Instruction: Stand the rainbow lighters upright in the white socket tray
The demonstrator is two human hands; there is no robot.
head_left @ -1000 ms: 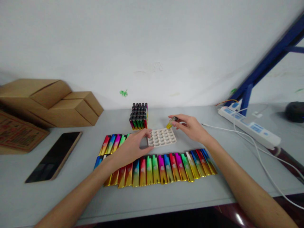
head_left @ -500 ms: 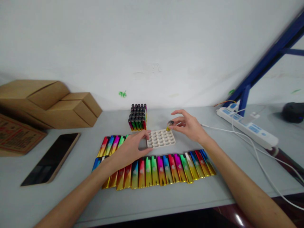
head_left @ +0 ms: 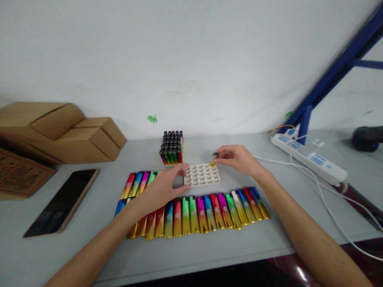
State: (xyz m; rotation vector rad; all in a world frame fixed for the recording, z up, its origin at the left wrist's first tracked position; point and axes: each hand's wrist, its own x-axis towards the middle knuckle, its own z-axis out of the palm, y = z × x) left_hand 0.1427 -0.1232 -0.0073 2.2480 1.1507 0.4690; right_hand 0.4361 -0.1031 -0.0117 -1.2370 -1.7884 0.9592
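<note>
A white tray [head_left: 202,184] with rows of round holes lies on the table. My left hand [head_left: 163,181] steadies its left end, thumb at the near corner and fingers at the far corner. At the far right corner of the tray, a lighter [head_left: 213,160] with a dark top and yellowish base stands upright, pinched by the fingertips of my right hand [head_left: 237,158]. Many shiny multicoloured lighters [head_left: 200,214] lie side by side in a row nearer to me. Others [head_left: 133,184] lie farther left, partly hidden by my left arm.
Behind the tray stands a block of upright lighters [head_left: 172,145] with black tops. Cardboard boxes [head_left: 89,137] and a dark phone [head_left: 62,203] are at the left. A white power strip [head_left: 311,159] with cables [head_left: 317,179] lies at the right, beside a blue metal frame [head_left: 317,97].
My right hand has come slightly lower, its raised fingers folding in toward the lighter. The left hand stays at the tray's end. The whole view has shifted a little.
</note>
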